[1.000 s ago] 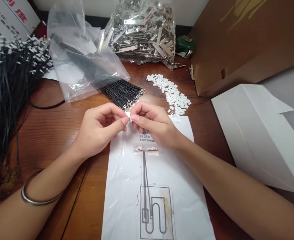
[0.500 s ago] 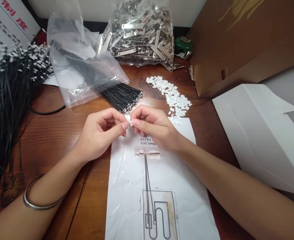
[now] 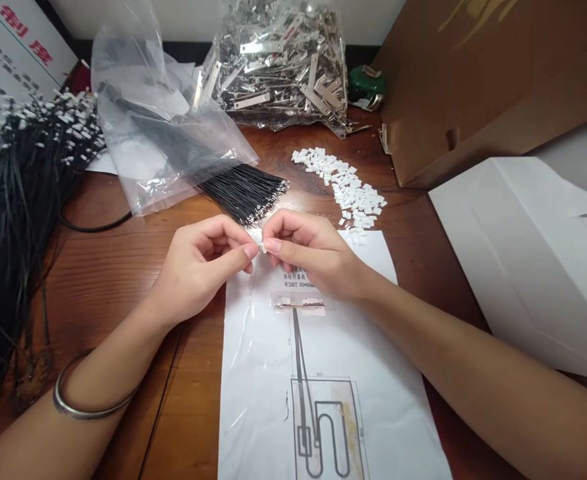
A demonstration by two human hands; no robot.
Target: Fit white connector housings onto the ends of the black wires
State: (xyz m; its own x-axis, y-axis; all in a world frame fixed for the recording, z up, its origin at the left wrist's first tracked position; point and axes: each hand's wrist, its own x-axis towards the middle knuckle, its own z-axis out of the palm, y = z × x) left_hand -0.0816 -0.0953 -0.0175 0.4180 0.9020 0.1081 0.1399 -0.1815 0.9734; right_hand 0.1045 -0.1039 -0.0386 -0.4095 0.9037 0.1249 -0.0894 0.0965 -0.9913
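A brown wooden table (image 3: 98, 267) carries a printed diagram sheet (image 3: 253, 373) at lower centre, scattered white connector housings (image 3: 357, 199) right of upper centre, black wires (image 3: 243, 190) partly inside a clear plastic bag (image 3: 146, 193) at upper left, and a bag of metal strips (image 3: 278, 77) at top centre.

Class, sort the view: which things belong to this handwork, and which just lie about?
Likely in the job:
tiny white piece where left hand and right hand meet
loose pile of small white rectangular pieces
black wires with shiny metal ends
white paper with printed diagram

Probably lying about:
round green tape measure
brown rectangular box
bagged silvery metal strips
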